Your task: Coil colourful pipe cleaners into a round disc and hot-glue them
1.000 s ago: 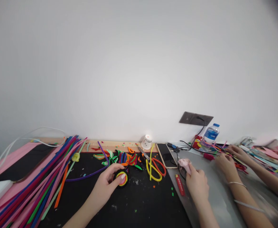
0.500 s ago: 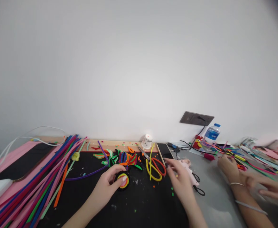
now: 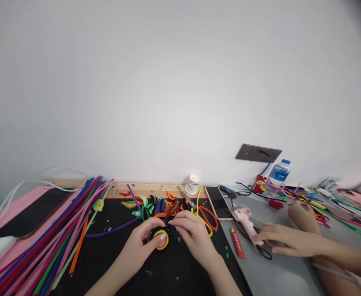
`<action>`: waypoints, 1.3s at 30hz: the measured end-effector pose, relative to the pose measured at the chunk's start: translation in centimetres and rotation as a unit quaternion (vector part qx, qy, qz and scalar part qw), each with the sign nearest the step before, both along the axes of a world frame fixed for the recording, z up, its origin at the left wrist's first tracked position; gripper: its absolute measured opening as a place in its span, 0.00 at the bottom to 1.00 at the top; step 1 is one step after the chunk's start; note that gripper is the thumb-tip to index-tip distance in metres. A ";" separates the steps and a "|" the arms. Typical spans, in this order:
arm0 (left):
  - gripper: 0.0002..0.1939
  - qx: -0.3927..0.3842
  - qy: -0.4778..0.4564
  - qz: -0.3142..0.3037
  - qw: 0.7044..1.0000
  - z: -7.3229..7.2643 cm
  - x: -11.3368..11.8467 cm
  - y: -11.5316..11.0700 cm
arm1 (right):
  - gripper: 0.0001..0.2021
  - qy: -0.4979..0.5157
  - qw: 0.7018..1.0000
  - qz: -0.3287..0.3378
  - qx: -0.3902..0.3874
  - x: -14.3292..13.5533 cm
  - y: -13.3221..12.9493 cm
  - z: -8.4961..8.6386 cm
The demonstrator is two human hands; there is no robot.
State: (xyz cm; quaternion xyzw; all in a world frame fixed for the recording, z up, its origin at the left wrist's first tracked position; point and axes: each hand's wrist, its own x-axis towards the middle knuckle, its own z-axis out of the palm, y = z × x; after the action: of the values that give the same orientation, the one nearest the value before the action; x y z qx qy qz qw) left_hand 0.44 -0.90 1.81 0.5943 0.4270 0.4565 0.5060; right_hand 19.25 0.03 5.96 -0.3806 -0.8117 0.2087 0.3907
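Note:
My left hand [image 3: 137, 242] grips a round pipe-cleaner disc [image 3: 161, 241] between thumb and fingers. The disc has a pink middle, orange and yellow rings and a black outer edge. My right hand [image 3: 194, 234] is at the disc's upper right, thumb and fingertips pinched together. Whatever is between those fingertips is too small to make out. Just behind both hands lies a pile of bent pipe-cleaner pieces [image 3: 168, 206] in green, orange and blue. Scissors [image 3: 209, 218] with orange and yellow handles lie beyond my right hand, partly covered by it.
Long pipe cleaners [image 3: 66, 230] spread along the left. A paper cup [image 3: 192, 184] stands upside down by the wall. Rightward lie a phone [image 3: 218, 203], a red lighter-like object [image 3: 237, 243] and a pink glue gun [image 3: 245, 222], touched by a co-worker's hand [image 3: 279, 238]. A bottle [image 3: 278, 176] stands behind.
My right hand has moved left from beside the phone to the disc, uncovering the red object. The co-worker's hand has reached left to the glue gun. My left hand keeps its grip.

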 end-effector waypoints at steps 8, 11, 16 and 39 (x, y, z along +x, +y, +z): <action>0.07 0.001 -0.005 0.016 1.000 0.2 0.0 0.0 | 0.09 0.022 0.999 -0.017 0.017 -0.3 -0.3 -0.3; 0.07 -0.001 -0.010 0.016 1.000 0.1 0.0 0.0 | 0.10 0.023 0.999 -0.020 0.021 -0.3 -0.3 -0.4; 0.09 -0.001 -0.004 0.016 1.000 0.1 0.0 0.0 | 0.10 0.021 0.998 -0.028 0.057 -0.2 -0.3 -1.4; 0.06 0.028 -0.025 0.086 0.996 0.0 0.0 0.3 | 0.12 0.059 0.996 -0.045 0.058 -1.6 -1.3 -1.8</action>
State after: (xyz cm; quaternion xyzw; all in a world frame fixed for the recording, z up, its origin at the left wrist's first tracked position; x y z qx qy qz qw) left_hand 0.40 -0.61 1.77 0.5578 0.4504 0.5251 0.4586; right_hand 17.66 -1.23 4.15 -0.3806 -0.7803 0.1659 0.4678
